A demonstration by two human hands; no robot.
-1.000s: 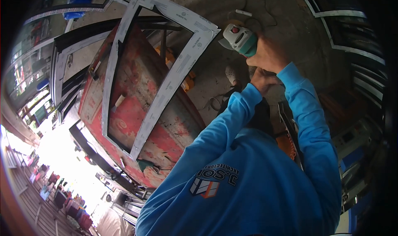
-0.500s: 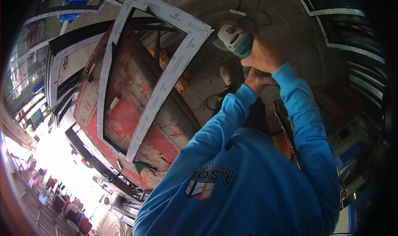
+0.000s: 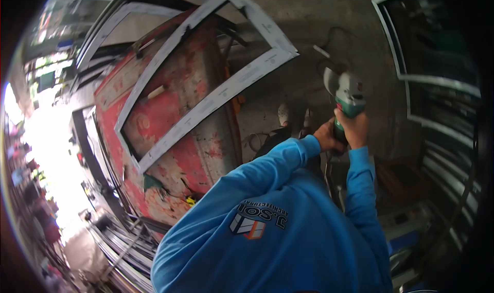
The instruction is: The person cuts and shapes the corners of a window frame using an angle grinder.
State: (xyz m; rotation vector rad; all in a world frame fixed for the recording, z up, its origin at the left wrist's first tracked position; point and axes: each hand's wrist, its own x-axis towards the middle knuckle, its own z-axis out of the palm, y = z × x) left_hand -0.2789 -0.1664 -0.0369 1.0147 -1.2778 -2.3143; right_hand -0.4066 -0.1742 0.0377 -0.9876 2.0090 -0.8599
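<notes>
I grip the grinder (image 3: 346, 95) with both fists, right hand (image 3: 355, 129) high on its body, left hand (image 3: 325, 137) at the tail, to steady it. It hangs over the floor, right of the frame (image 3: 216, 95), which lies flat on the red table (image 3: 180, 154) for support.

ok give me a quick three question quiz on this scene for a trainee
1. True or false: the angle grinder is held with one hand only.
2. What does the white frame lie on? A) red worktable B) concrete floor C) blue crate
3. What colour are the person's sleeves?

Key:
1. False: the left hand and the right hand both grip it.
2. A
3. Blue
</notes>
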